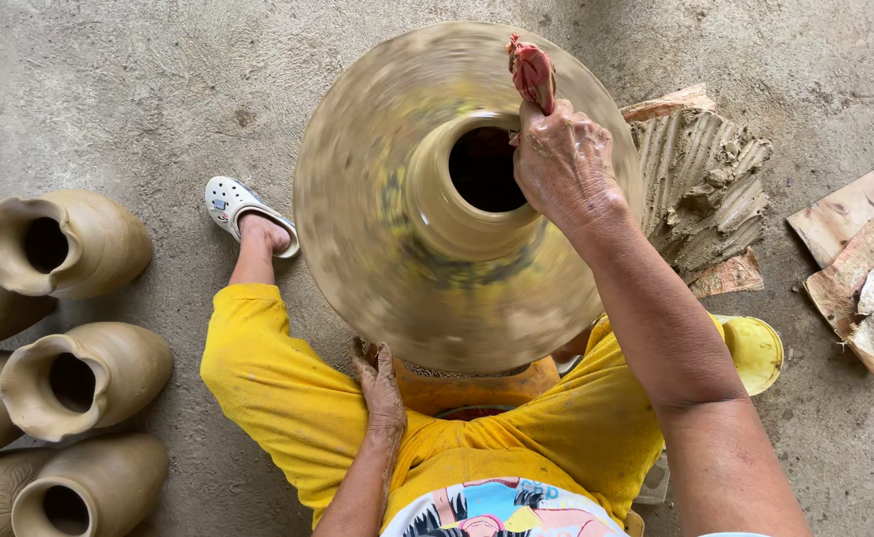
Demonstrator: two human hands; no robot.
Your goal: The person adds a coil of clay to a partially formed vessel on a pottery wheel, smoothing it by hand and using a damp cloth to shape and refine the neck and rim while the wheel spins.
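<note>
we are sitting on the floor with a big clay pot (462, 199) between our knees, and it is spinning, because its wide sides are looking all blurry. our right hand (561, 164) is resting on the pot's mouth, at the rim, and it is squeezing tight around a wet pink rag (533, 72). the rag is sticking up above the rim, and we think we are pressing it there so the rim is rubbing smooth as the pot is turning.

our left hand (379, 383) is lying flat and loose, just under the near edge of the pot, on our yellow trousers (288, 398). it is gripping nothing; it looks like it is only propping us up.

left of the pot, our foot in a white sandal (243, 204) is stretching out on the floor. further left of the pot, finished clay pots (69, 244) are lying on their sides. right of the pot, a lump of scraped clay (705, 184) is waiting close by, easy to reach. far right of the pot, some flat boards (865, 259) are lying about.
</note>
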